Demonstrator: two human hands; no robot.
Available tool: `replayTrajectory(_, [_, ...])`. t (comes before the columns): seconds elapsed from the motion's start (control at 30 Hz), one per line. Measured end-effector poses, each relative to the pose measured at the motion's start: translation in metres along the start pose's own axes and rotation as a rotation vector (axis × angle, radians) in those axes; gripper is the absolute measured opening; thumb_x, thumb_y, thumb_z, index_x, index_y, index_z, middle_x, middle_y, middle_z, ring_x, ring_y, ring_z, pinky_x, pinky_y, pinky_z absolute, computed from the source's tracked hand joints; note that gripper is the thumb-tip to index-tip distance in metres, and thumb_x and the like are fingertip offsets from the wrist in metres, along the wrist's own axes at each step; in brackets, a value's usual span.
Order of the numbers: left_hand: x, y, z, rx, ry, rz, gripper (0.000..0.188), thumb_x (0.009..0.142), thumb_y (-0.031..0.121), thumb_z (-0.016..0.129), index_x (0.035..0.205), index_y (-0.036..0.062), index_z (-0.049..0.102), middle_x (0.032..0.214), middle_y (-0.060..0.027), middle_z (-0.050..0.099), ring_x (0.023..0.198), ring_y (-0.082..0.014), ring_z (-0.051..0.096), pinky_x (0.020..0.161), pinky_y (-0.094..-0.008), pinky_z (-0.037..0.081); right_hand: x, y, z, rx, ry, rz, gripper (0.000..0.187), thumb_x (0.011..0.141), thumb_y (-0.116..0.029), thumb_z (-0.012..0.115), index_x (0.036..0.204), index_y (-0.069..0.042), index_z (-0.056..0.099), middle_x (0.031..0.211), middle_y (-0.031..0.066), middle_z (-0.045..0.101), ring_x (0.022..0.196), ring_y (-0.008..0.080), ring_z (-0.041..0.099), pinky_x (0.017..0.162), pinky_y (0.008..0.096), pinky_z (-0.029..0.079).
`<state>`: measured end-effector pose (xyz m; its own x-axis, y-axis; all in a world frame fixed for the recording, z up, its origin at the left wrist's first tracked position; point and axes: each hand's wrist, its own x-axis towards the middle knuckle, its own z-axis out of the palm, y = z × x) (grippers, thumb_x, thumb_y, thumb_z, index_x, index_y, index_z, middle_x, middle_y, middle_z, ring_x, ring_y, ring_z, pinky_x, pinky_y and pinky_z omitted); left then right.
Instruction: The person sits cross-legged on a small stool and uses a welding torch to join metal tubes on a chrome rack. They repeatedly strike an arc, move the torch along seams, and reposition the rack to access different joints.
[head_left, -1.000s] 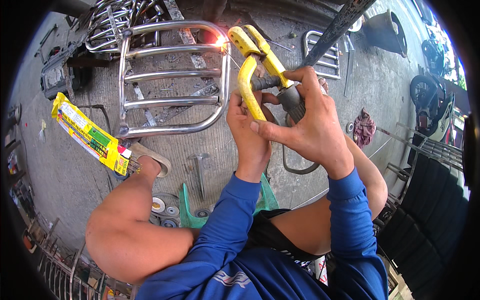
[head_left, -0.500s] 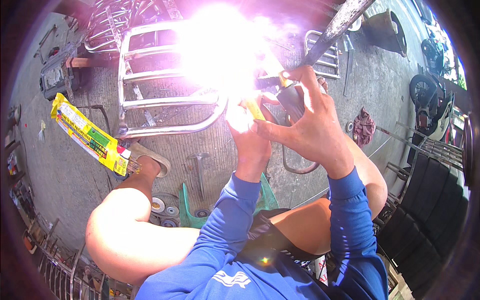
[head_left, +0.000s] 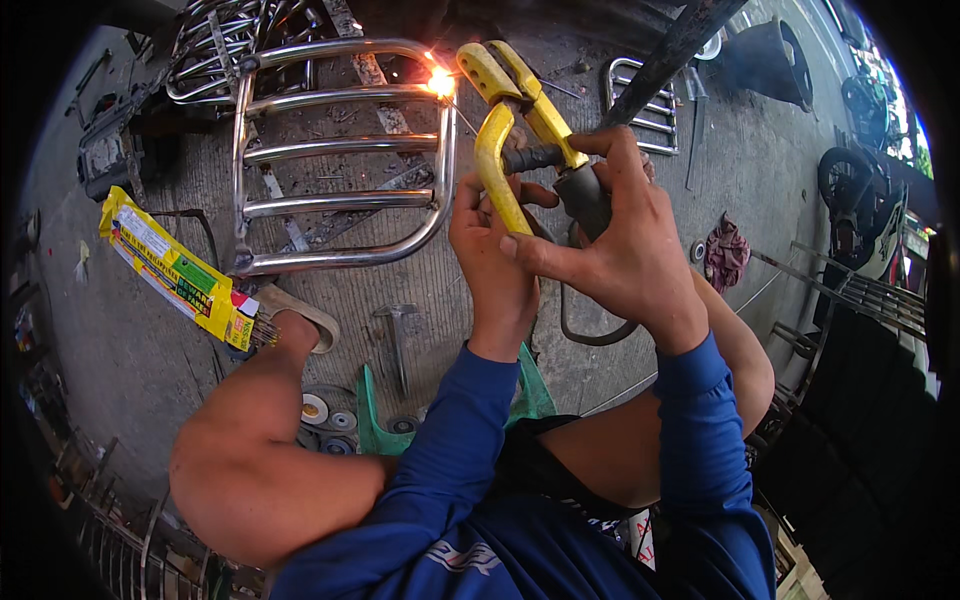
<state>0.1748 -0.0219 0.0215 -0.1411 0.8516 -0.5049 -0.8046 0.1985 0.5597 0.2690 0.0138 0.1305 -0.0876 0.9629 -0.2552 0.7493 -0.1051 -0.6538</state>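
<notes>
Both left hand point(head_left: 500, 268) and right hand point(head_left: 632, 252) grip yellow electrode holder point(head_left: 488, 152); long axis slanted, head pointing up-left.

Print is carried chiefly by a long yellow packet point(head_left: 175, 268), seen to the left of the left hand point(head_left: 503, 275) and well apart from it. Dark capitals are set along its yellow band, bold letters are placed on a green-and-dark block towards the end nearer the hand, and small characters are printed at that end — too fine to be made out in full. Red letters, partly hidden, are borne by a white object point(head_left: 642, 540) nearer the body than the right hand point(head_left: 628, 240). A pale emblem point(head_left: 465, 560) is shown on the blue shirt point(head_left: 570, 560), bodyward of both hands.
</notes>
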Motion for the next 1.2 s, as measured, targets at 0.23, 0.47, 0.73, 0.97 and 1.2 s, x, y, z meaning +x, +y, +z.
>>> replayTrajectory(0.23, [-0.001, 0.003, 0.003, -0.004, 0.006, -0.009, 0.011, 0.110, 0.018, 0.064, 0.111, 0.0090, 0.058, 0.087, -0.0077, 0.072, 0.055, -0.0005, 0.049, 0.049, -0.0187, 0.034, 0.000, -0.001, 0.000, -0.041, -0.024, -0.021, 0.088, 0.069, -0.047, 0.096, 0.129, 0.000, 0.054, 0.102, 0.0201, 0.073, 0.092, 0.0313, 0.075, 0.082, 0.0417, 0.059])
replayTrajectory(0.47, [-0.001, 0.003, 0.002, -0.020, 0.016, -0.002, 0.012, 0.108, 0.018, 0.067, 0.112, 0.0090, 0.059, 0.084, -0.0061, 0.071, 0.054, 0.0003, 0.048, 0.048, -0.0182, 0.032, 0.001, 0.001, 0.003, -0.099, 0.003, -0.041, 0.085, 0.069, -0.048, 0.096, 0.127, -0.002, 0.055, 0.095, 0.0160, 0.072, 0.083, 0.0270, 0.073, 0.075, 0.0403, 0.057])
replayTrajectory(0.73, [0.000, 0.000, -0.003, -0.064, -0.024, 0.011, 0.010, 0.107, 0.013, 0.068, 0.114, 0.0075, 0.064, 0.085, -0.0054, 0.072, 0.058, -0.0018, 0.054, 0.051, -0.0175, 0.036, 0.000, 0.006, 0.007, -0.009, 0.019, -0.075, 0.077, 0.071, -0.039, 0.098, 0.125, -0.006, 0.054, 0.079, 0.0061, 0.070, 0.068, 0.0127, 0.064, 0.063, 0.0309, 0.051])
replayTrajectory(0.97, [-0.005, -0.002, 0.003, -0.042, 0.106, 0.056, 0.013, 0.105, 0.013, 0.069, 0.114, 0.0066, 0.062, 0.086, -0.0039, 0.070, 0.074, -0.0087, 0.063, 0.063, -0.0218, 0.045, -0.001, 0.008, 0.009, -0.049, 0.077, -0.134, 0.086, 0.073, -0.041, 0.096, 0.133, -0.002, 0.049, 0.087, 0.0104, 0.070, 0.074, 0.0200, 0.069, 0.068, 0.0348, 0.054])
replayTrajectory(1.2, [-0.001, 0.031, -0.002, 0.494, -0.019, 0.093, 0.010, 0.102, 0.007, 0.068, 0.106, -0.0002, 0.063, 0.078, -0.0082, 0.072, 0.066, -0.0135, 0.066, 0.062, -0.0297, 0.052, -0.003, 0.006, 0.004, -0.040, 0.077, -0.057, 0.097, 0.068, -0.054, 0.098, 0.131, 0.000, 0.049, 0.072, 0.0073, 0.062, 0.063, 0.0172, 0.062, 0.060, 0.0327, 0.049])
